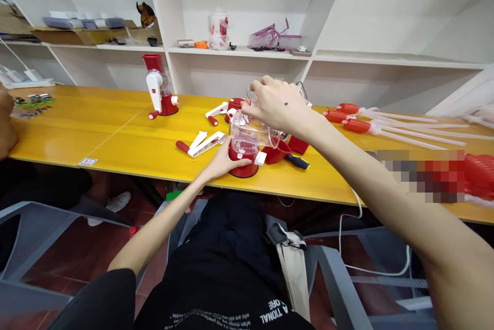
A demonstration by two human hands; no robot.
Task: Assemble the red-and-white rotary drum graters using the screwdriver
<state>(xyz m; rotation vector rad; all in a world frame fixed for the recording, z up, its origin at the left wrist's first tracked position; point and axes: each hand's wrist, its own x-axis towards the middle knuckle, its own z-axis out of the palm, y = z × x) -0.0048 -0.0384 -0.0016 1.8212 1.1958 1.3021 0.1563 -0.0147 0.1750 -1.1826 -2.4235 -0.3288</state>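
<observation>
Head view, only one to go on. Gripping a red round plastic base [249, 170] low down with left hand [223, 159], thumb across the front, fingers around the left side; looks like pinning it upright against the yellow wooden worktop [96, 114]. Closed over the top of a clear plastic housing [244, 129] with right hand [278, 101], palm down. Seated directly above the base, between both hands. Probably gripped high and low to hold the stack steady and stop twist at the joint. Can't tell exact contact under the right fingers, hidden by the palm.

Just left of the left hand: a white bent plastic crank with red grip [208, 143], lying flat, probably parked within reach. Just right of the left hand: a red plastic scoop-shaped piece [275, 155] beside a dark slim handle [298, 161], likely kept close but out of the base's footprint. Beyond the left hand: a white crank arm with red knob [218, 110]. Farther left, well apart: an upright red, white and clear device [154, 85], crank fitted; maybe left standing as reference.
</observation>
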